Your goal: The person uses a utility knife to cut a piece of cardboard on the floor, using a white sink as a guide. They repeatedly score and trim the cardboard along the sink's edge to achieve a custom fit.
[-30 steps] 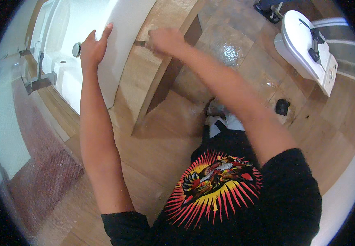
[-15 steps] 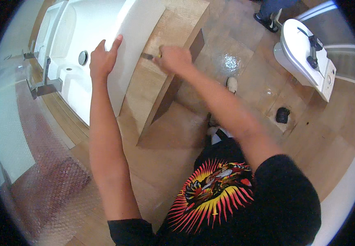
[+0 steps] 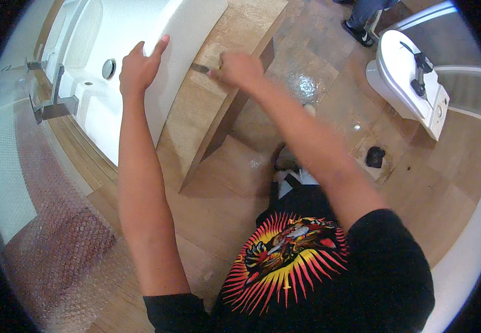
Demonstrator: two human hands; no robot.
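Observation:
My left hand (image 3: 139, 69) rests on the rim of a white bathtub (image 3: 193, 28), thumb and fingers spread apart, some fingertips hidden over the inner side. My right hand (image 3: 241, 71) is closed round a small scraper, perhaps a putty knife (image 3: 200, 68), whose dark flat blade points left. The blade lies at the top of a tan tiled ledge (image 3: 213, 91), close to where the tiles meet the tub. Its handle is mostly covered by my fingers.
A white toilet (image 3: 398, 72) carries black tools (image 3: 419, 83) on its lid. A black-covered floor opening (image 3: 375, 157) lies nearby. Another person's shoe (image 3: 357, 33) shows at the top. Bubble wrap (image 3: 57, 250) hangs at lower left, below metal tub fittings (image 3: 57, 108). The floor looks wet (image 3: 307, 86).
The whole view has shifted a little, so the tub and ledge sit slightly higher. My right hand has shifted only slightly with the scraper; my left hand stays on the rim.

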